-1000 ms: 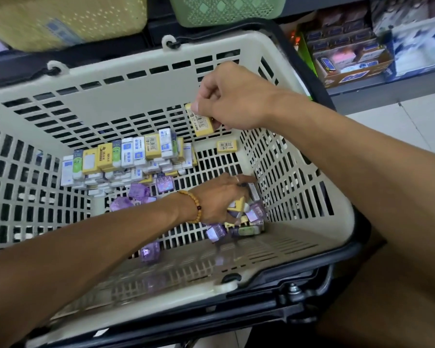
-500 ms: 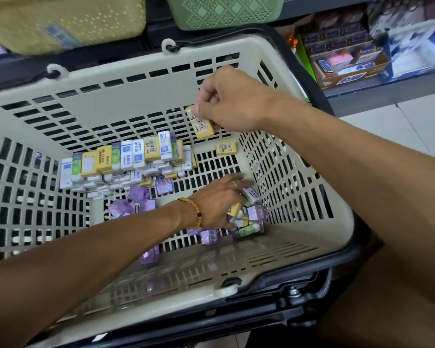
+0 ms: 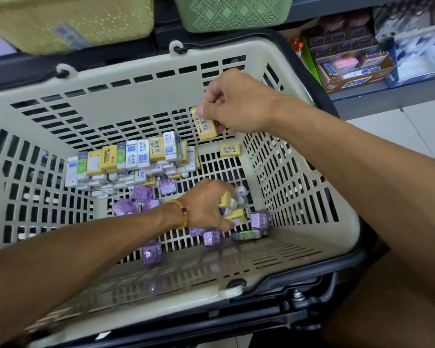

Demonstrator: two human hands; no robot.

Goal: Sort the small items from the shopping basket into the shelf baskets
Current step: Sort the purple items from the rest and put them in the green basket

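Observation:
A cream shopping basket (image 3: 141,91) fills the view. A pile of small yellow, white and green boxed erasers (image 3: 131,159) leans against its far wall. Purple cube items (image 3: 141,197) lie scattered on its floor. My right hand (image 3: 236,101) is above the far right corner and pinches a yellow eraser box (image 3: 206,125). One more yellow box (image 3: 230,149) lies below it. My left hand (image 3: 206,204) is down at the basket's right floor, fingers curled round a few small yellow and white items (image 3: 232,204).
A yellow shelf basket (image 3: 68,21) and a green shelf basket (image 3: 231,13) stand on the shelf above the shopping basket. Boxed goods (image 3: 349,61) fill a shelf at the upper right. The basket sits in a dark trolley frame (image 3: 299,305).
My left hand has closed round small items at the right floor of the basket and lifted slightly. My right hand stays in place with the yellow box.

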